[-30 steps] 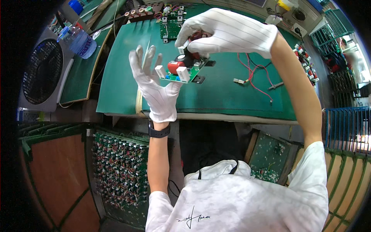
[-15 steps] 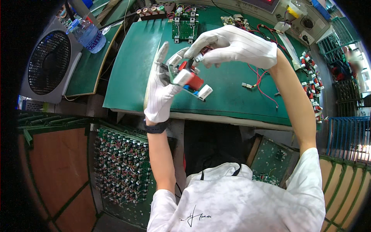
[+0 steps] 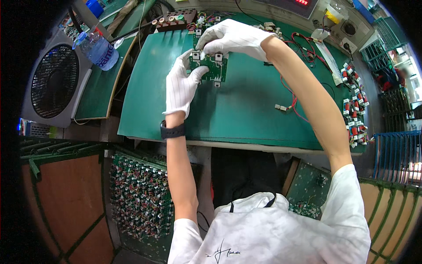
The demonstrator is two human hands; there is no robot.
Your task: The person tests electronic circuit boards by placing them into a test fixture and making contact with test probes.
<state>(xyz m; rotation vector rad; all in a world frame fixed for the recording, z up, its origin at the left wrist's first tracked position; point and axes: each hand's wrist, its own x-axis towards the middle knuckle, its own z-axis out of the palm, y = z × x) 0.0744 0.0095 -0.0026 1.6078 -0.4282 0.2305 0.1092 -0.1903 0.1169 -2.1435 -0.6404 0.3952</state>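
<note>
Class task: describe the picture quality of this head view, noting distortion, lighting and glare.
Head view: fisheye bends the green work mat edges, with black corners; lighting is even and bright; slight glare on the clear plastic water bottle; the white-gloved hands and green circuit board look sharp.

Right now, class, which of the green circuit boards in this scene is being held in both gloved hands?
The green circuit board over the green mat, gripped by the left hand and right hand. The other boards sit untouched in the rack below the bench.

- The single head-worn fisheye camera looked steeply down from above the person's own white-shirted chest.
- It faced forward over the green rubber bench mat, close enough that both forearms filled the middle.
- Straight edges curved near the dark rim.
</note>
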